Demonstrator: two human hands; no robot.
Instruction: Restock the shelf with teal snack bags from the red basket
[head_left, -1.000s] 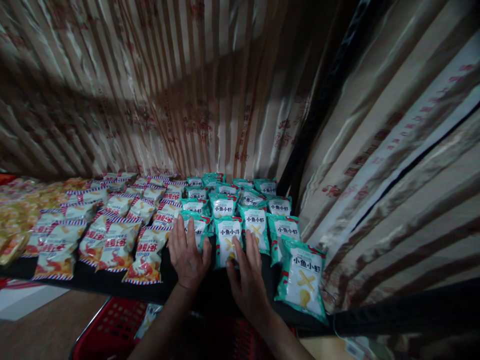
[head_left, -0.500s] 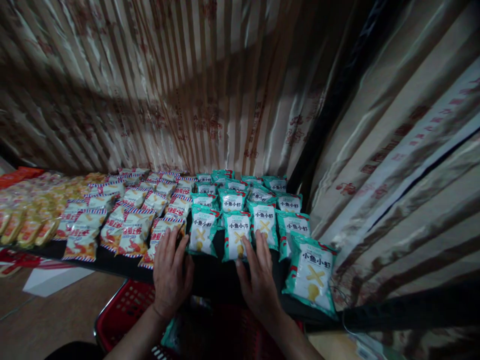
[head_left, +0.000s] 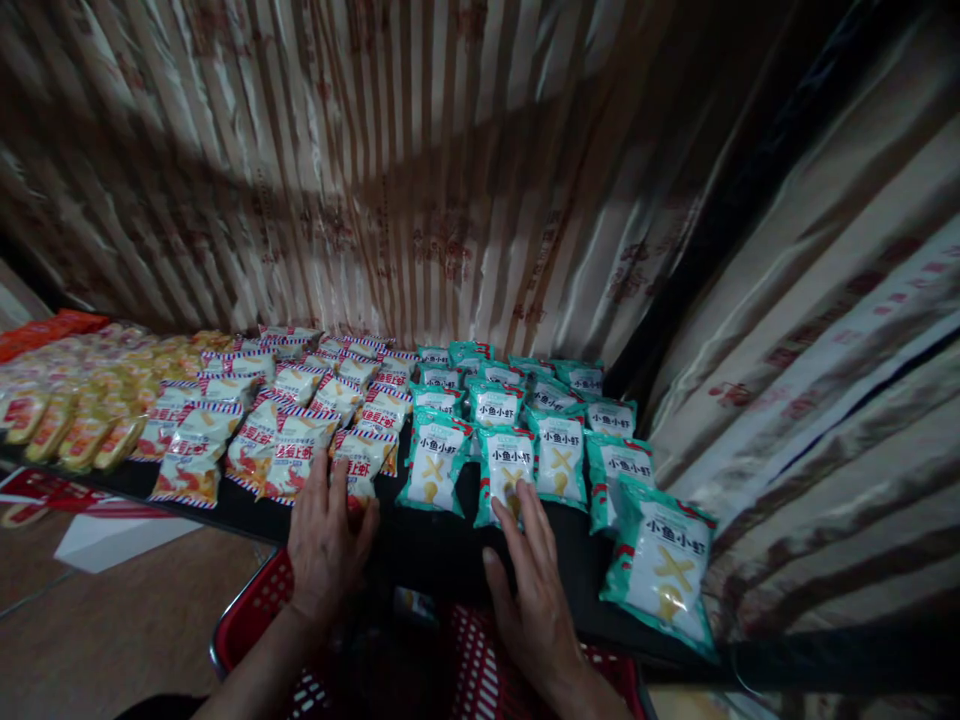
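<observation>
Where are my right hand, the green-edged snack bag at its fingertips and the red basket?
Right hand [head_left: 534, 585]: head view, back.
Green-edged snack bag [head_left: 501, 464]: head view, printed front.
Red basket [head_left: 259, 608]: head view, perforated wall.

I watch through one camera, worn on the person's head and facing forward and down. It sits above and behind the hands [head_left: 326, 550], so the forearms enter from the bottom edge, and it is near the shelf [head_left: 420, 540]. My wide view reaches the curtain [head_left: 360, 200] behind and along the right, plus some floor [head_left: 135, 620] at lower left.
</observation>
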